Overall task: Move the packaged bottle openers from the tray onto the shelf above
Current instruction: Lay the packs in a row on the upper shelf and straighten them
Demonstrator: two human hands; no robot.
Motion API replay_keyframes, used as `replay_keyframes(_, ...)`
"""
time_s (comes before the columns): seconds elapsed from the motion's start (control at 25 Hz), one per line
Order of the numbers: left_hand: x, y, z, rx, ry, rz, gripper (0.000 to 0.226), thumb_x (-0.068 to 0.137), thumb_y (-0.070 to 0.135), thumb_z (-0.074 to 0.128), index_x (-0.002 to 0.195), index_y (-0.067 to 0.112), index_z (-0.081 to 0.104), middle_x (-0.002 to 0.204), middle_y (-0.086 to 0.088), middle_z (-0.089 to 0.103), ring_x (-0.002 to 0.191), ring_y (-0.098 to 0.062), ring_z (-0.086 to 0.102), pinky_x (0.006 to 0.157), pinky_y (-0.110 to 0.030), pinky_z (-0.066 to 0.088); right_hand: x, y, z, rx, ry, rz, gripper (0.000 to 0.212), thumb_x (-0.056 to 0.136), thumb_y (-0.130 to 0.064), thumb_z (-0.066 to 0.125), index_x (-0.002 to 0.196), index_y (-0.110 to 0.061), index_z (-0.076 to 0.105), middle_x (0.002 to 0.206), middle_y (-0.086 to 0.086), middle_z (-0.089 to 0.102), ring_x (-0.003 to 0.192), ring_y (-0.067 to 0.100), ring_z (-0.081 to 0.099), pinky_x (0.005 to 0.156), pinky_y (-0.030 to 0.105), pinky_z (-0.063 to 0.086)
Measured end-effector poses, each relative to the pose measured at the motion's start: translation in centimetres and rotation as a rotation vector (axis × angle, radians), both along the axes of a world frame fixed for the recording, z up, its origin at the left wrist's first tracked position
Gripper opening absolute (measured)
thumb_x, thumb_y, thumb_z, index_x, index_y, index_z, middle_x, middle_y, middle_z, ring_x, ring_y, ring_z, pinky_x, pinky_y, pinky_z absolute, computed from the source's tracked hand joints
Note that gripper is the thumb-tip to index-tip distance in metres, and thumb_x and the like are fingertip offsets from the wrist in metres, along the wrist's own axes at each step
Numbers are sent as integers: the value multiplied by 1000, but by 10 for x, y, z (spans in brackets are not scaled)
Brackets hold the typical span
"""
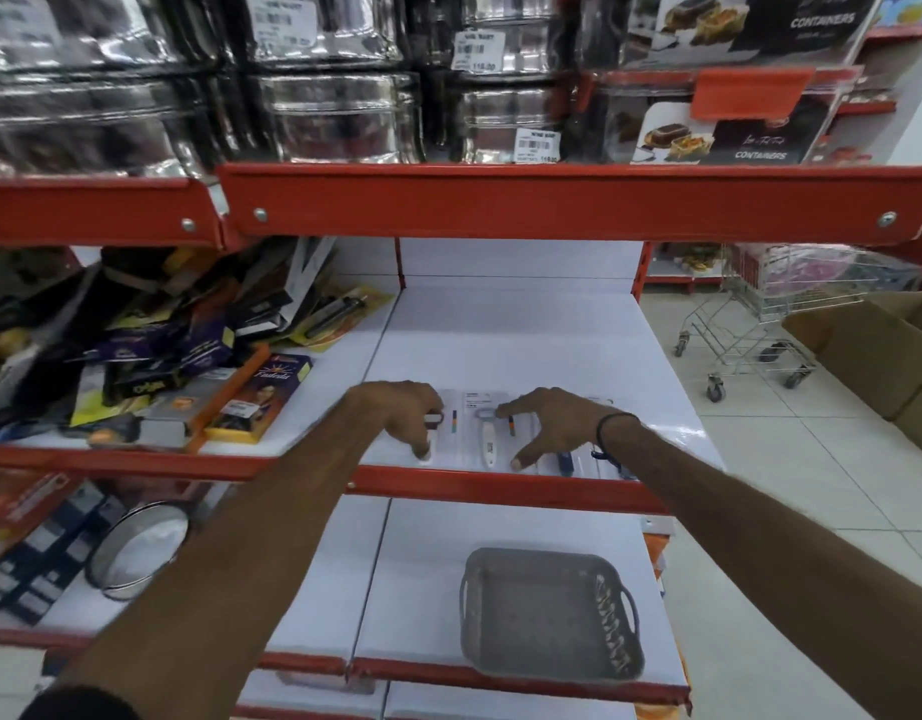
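Evidently, packaged bottle openers (487, 433) lay on shelf (500, 350); tray (549, 615) below empty. Left hand (401, 413) and right hand (547, 423) rested atop, fingers spread. Light, slippery blister cards; grip by edges.

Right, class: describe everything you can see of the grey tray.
The tray is grey, squarish with rounded corners, and looks like plastic. It has a loop handle on each side and slots along its right wall. It sits upright and empty on the white lower shelf, near its front edge. Neither hand touches it.
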State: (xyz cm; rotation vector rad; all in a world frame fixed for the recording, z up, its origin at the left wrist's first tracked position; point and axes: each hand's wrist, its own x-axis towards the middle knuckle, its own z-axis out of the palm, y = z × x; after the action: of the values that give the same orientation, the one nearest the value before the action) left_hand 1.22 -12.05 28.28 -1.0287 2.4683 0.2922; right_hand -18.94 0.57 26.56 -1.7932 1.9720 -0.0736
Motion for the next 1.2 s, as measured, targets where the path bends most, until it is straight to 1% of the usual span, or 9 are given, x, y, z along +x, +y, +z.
replay_keyframes(0.16, 5, 2, -2, 0, 46, -5, 88, 74, 33, 81, 148, 16, 37, 154, -6, 40, 136, -28, 45, 113, -44, 41, 12, -4, -4, -47, 6, -29, 86, 65, -48, 86, 142, -33, 50, 153, -1, 43, 139, 22, 41, 115, 40, 35)
replay_keyframes(0.24, 6, 3, -3, 16, 61, 8, 89, 75, 32, 81, 149, 16, 35, 155, -4, 39, 137, -28, 44, 113, -44, 41, 14, -6, -5, -52, 21, -41, 87, 63, -50, 87, 141, -33, 51, 152, -3, 44, 138, 22, 43, 114, 41, 37)
replay_keyframes(0.36, 6, 1, -3, 30, 56, 11, 90, 77, 32, 80, 151, 16, 32, 157, -4, 36, 138, -28, 42, 114, -42, 39, 15, -6, -4, -45, 27, -29, 87, 63, -50, 87, 141, -34, 50, 153, -3, 43, 138, 22, 42, 114, 41, 37)
replay_keyframes(0.44, 2, 0, -1, 39, 34, 17, 91, 78, 33, 79, 152, 15, 29, 159, -5, 33, 140, -28, 40, 115, -41, 37, 13, -3, 1, -35, 13, -4, 87, 66, -47, 86, 142, -34, 48, 155, -3, 40, 140, 22, 40, 115, 38, 33)
replay_keyframes(0.48, -1, 0, 0, 34, 35, 15, 91, 79, 36, 77, 153, 16, 27, 161, -4, 30, 142, -27, 37, 118, -41, 32, 9, -2, 6, -33, 1, -5, 88, 67, -45, 86, 144, -33, 45, 156, -3, 39, 141, 22, 38, 116, 37, 30)
replay_keyframes(0.6, -17, 9, 2, -29, 84, -51, 89, 82, 51, 68, 154, 21, 25, 165, -1, 23, 149, -25, 26, 126, -47, 3, -17, 10, 18, -9, 59, -39, 94, 68, -43, 87, 148, -32, 40, 158, 1, 34, 144, 24, 33, 118, 39, 26)
replay_keyframes(0.76, -33, 27, 0, -40, 114, -117, 82, 82, 57, 64, 151, 25, 32, 160, 1, 34, 148, -22, 30, 123, -50, -9, -46, 27, 19, 95, 150, -59, 93, 69, -40, 86, 149, -28, 39, 159, 1, 32, 145, 24, 30, 119, 39, 24)
replay_keyframes(0.92, -34, 32, -5, -43, 159, -100, 76, 78, 54, 70, 142, 25, 42, 152, 2, 47, 140, -22, 43, 123, -52, -10, -45, 26, 7, 75, 109, -56, 89, 68, -44, 86, 146, -29, 44, 157, 0, 37, 143, 23, 34, 117, 39, 27)
replay_keyframes(1.2, -34, 33, -6, -24, 141, -85, 77, 77, 53, 72, 142, 25, 41, 153, 1, 46, 141, -24, 41, 124, -52, -6, -24, 13, 10, 49, 120, 10, 86, 72, -44, 83, 146, -27, 44, 156, 1, 38, 141, 25, 36, 116, 40, 30)
